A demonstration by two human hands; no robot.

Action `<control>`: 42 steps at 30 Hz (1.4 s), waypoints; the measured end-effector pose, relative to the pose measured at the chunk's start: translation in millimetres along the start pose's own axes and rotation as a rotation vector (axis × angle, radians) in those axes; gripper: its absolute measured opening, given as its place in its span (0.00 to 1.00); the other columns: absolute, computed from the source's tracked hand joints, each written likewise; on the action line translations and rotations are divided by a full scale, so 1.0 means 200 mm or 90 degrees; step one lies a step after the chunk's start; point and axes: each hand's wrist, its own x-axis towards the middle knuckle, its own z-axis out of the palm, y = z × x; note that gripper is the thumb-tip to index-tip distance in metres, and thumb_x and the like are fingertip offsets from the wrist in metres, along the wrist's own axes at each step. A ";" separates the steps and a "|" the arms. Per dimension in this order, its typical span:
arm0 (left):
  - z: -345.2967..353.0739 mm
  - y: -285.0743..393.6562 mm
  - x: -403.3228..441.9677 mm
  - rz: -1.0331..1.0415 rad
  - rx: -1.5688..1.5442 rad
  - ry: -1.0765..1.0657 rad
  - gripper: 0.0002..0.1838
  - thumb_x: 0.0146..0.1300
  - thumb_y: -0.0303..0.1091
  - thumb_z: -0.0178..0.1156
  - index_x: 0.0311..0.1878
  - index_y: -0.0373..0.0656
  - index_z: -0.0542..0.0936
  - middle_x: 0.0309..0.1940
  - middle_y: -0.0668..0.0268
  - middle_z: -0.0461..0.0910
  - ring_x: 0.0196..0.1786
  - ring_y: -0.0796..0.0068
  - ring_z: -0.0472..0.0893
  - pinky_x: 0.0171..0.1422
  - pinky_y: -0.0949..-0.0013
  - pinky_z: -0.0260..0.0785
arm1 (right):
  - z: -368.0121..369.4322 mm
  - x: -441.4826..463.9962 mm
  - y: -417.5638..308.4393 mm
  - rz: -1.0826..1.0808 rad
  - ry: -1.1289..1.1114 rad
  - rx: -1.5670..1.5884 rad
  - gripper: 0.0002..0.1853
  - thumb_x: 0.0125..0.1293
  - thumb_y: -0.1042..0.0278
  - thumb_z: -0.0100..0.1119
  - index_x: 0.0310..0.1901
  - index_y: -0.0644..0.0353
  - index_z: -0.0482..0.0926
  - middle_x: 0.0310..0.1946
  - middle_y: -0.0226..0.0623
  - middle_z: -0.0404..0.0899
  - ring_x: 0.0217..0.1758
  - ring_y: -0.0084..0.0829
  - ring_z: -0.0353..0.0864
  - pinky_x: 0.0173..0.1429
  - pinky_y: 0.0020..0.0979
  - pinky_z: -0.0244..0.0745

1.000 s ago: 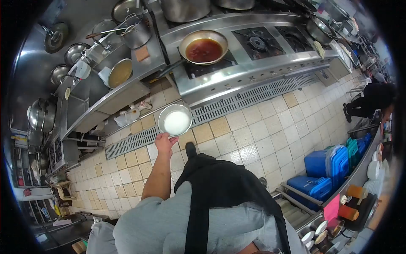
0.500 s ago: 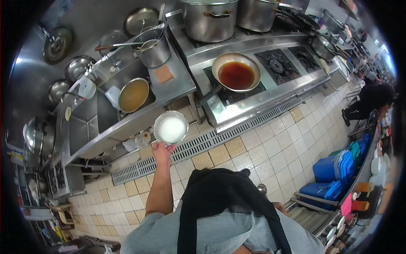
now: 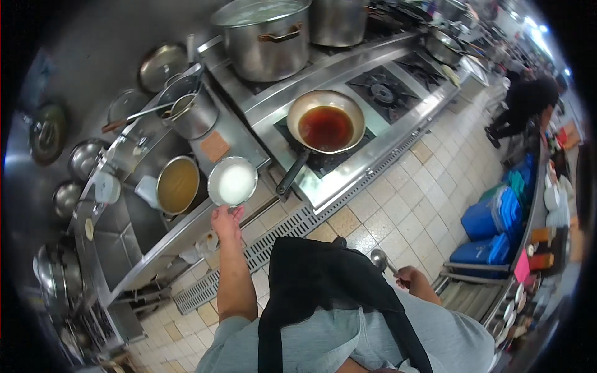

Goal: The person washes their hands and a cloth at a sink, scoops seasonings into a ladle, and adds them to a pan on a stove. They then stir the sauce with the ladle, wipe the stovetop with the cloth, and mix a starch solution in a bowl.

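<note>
My left hand [image 3: 227, 222] is closed on the near rim of a metal bowl [image 3: 232, 181] with white contents, held out by the counter's front edge. Low on the right, my right hand [image 3: 408, 277] grips the handle of a metal ladle [image 3: 379, 258]. A frying pan [image 3: 326, 122] with reddish-brown liquid sits on the stove, its black handle pointing down-left. Left of the bowl, a pot [image 3: 178, 186] of brownish liquid stands at the sink. A brown square block [image 3: 214, 146] lies on the counter beside a tall pot [image 3: 189, 109] with utensils in it.
Two large stockpots, one at the front [image 3: 266, 40], stand behind the stove. A floor drain grate [image 3: 280, 233] runs along the stove's foot. Blue bins [image 3: 491, 214] stand at the right, and a person in dark clothes [image 3: 525, 105] bends over the right-hand counter.
The bowl in my left hand has moved from over the floor up to the counter's edge. My right hand and the ladle have come into clear view. The view has turned toward the stove and counter.
</note>
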 end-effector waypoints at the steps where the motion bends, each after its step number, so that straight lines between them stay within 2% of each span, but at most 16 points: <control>1: 0.02 0.01 0.04 -0.008 -0.004 0.009 0.09 0.60 0.25 0.53 0.42 0.35 0.68 0.38 0.53 0.76 0.33 0.51 0.82 0.37 0.59 0.81 | 0.00 0.01 0.01 0.001 0.008 0.020 0.08 0.66 0.70 0.57 0.31 0.64 0.73 0.19 0.36 0.73 0.17 0.30 0.73 0.20 0.35 0.69; 6: 0.10 0.10 0.28 -0.033 0.050 -0.063 0.09 0.60 0.25 0.54 0.43 0.37 0.68 0.37 0.54 0.76 0.33 0.51 0.82 0.36 0.59 0.81 | 0.26 -0.13 -0.01 -0.168 0.142 0.203 0.06 0.64 0.72 0.57 0.39 0.62 0.73 0.19 0.36 0.72 0.16 0.30 0.71 0.19 0.36 0.68; 7: 0.10 0.12 0.34 -0.056 0.068 -0.079 0.10 0.60 0.25 0.54 0.43 0.36 0.67 0.37 0.54 0.76 0.33 0.51 0.82 0.36 0.60 0.81 | 0.37 -0.18 -0.01 -0.168 0.205 0.272 0.16 0.63 0.73 0.58 0.52 0.63 0.71 0.19 0.36 0.71 0.16 0.29 0.71 0.18 0.35 0.68; 12: 0.10 0.19 0.54 -0.091 0.136 -0.183 0.11 0.60 0.26 0.54 0.44 0.35 0.67 0.37 0.53 0.75 0.33 0.51 0.83 0.36 0.60 0.81 | 0.91 -0.17 0.14 -0.133 0.275 0.329 0.35 0.63 0.75 0.59 0.71 0.61 0.56 0.19 0.36 0.71 0.15 0.28 0.69 0.15 0.34 0.65; 16: 0.06 0.24 0.67 -0.122 0.171 -0.246 0.11 0.61 0.26 0.55 0.45 0.36 0.67 0.39 0.52 0.75 0.33 0.52 0.82 0.36 0.59 0.80 | 1.33 -0.21 0.32 -0.049 0.207 0.342 0.14 0.64 0.72 0.59 0.50 0.67 0.73 0.18 0.36 0.71 0.15 0.29 0.70 0.16 0.35 0.63; 17: 0.05 0.25 0.71 -0.115 0.218 -0.252 0.12 0.61 0.27 0.55 0.45 0.36 0.67 0.40 0.52 0.74 0.34 0.53 0.82 0.36 0.58 0.80 | 1.45 -0.11 0.43 -0.033 0.211 0.366 0.07 0.65 0.71 0.59 0.36 0.66 0.75 0.19 0.37 0.72 0.15 0.29 0.70 0.16 0.34 0.64; 20: 0.09 0.32 0.76 -0.113 0.333 -0.259 0.16 0.61 0.29 0.58 0.50 0.36 0.67 0.46 0.54 0.73 0.39 0.55 0.82 0.37 0.59 0.79 | 1.75 0.08 0.69 0.104 0.087 0.276 0.06 0.65 0.71 0.59 0.33 0.64 0.77 0.20 0.37 0.74 0.15 0.29 0.70 0.17 0.33 0.65; 22: 0.12 0.34 0.75 0.032 0.468 -0.244 0.25 0.61 0.31 0.62 0.58 0.34 0.66 0.55 0.52 0.70 0.53 0.54 0.78 0.50 0.56 0.76 | 1.86 0.04 0.84 0.110 0.050 0.216 0.08 0.66 0.69 0.58 0.32 0.64 0.77 0.20 0.37 0.74 0.16 0.29 0.71 0.18 0.34 0.65; 23: 0.08 0.28 0.88 0.158 0.553 -0.266 0.37 0.58 0.35 0.66 0.66 0.32 0.61 0.65 0.48 0.63 0.66 0.51 0.67 0.66 0.54 0.64 | 1.90 0.00 0.88 0.104 0.046 0.206 0.08 0.66 0.68 0.58 0.32 0.64 0.77 0.20 0.37 0.74 0.16 0.29 0.71 0.18 0.34 0.66; 26: 0.21 0.39 0.73 0.317 0.716 -0.298 0.45 0.53 0.39 0.70 0.68 0.29 0.57 0.68 0.44 0.59 0.71 0.47 0.58 0.75 0.56 0.50 | 1.96 -0.17 0.91 0.091 0.046 0.203 0.11 0.67 0.65 0.58 0.31 0.63 0.77 0.19 0.37 0.74 0.17 0.30 0.72 0.18 0.35 0.66; 31: 0.38 0.35 0.76 0.420 1.005 -0.297 0.60 0.41 0.64 0.71 0.75 0.53 0.53 0.76 0.43 0.36 0.77 0.41 0.34 0.75 0.38 0.33 | 2.00 -0.34 0.83 0.065 0.069 0.245 0.15 0.68 0.60 0.56 0.29 0.63 0.78 0.18 0.37 0.74 0.18 0.31 0.74 0.19 0.37 0.67; 34: 0.53 0.39 0.64 0.394 1.133 -0.274 0.63 0.39 0.66 0.71 0.76 0.52 0.50 0.76 0.44 0.35 0.78 0.43 0.31 0.76 0.38 0.31 | 2.07 0.03 1.02 -0.005 0.080 0.310 0.17 0.69 0.58 0.54 0.28 0.63 0.78 0.20 0.39 0.75 0.17 0.32 0.74 0.20 0.38 0.68; 35: 0.56 0.41 0.62 0.347 1.156 -0.288 0.66 0.37 0.68 0.72 0.77 0.52 0.46 0.76 0.44 0.33 0.78 0.44 0.31 0.76 0.38 0.28 | 2.09 -0.04 0.99 -0.002 0.127 0.369 0.11 0.67 0.64 0.57 0.41 0.64 0.79 0.22 0.39 0.75 0.16 0.32 0.72 0.20 0.38 0.69; 36: 0.57 0.40 0.65 0.349 1.153 -0.299 0.66 0.37 0.68 0.72 0.77 0.52 0.46 0.76 0.44 0.33 0.78 0.44 0.31 0.76 0.38 0.28 | 2.14 -0.07 0.96 -0.001 0.132 0.378 0.11 0.67 0.64 0.57 0.41 0.64 0.79 0.22 0.39 0.75 0.16 0.32 0.72 0.20 0.38 0.69; 39: 0.59 0.32 0.81 0.235 1.069 -0.391 0.71 0.35 0.66 0.74 0.77 0.55 0.41 0.76 0.45 0.33 0.79 0.47 0.34 0.75 0.34 0.26 | 2.16 -0.19 0.91 -0.094 0.237 0.647 0.29 0.62 0.74 0.61 0.64 0.65 0.62 0.20 0.38 0.74 0.17 0.30 0.72 0.18 0.35 0.68; 42: 0.61 0.39 0.63 0.262 1.258 -0.310 0.72 0.35 0.64 0.74 0.77 0.55 0.38 0.76 0.46 0.32 0.79 0.47 0.33 0.74 0.33 0.26 | 2.21 -0.25 0.90 -0.094 0.282 0.655 0.24 0.63 0.73 0.61 0.60 0.66 0.68 0.20 0.37 0.73 0.16 0.29 0.72 0.18 0.34 0.67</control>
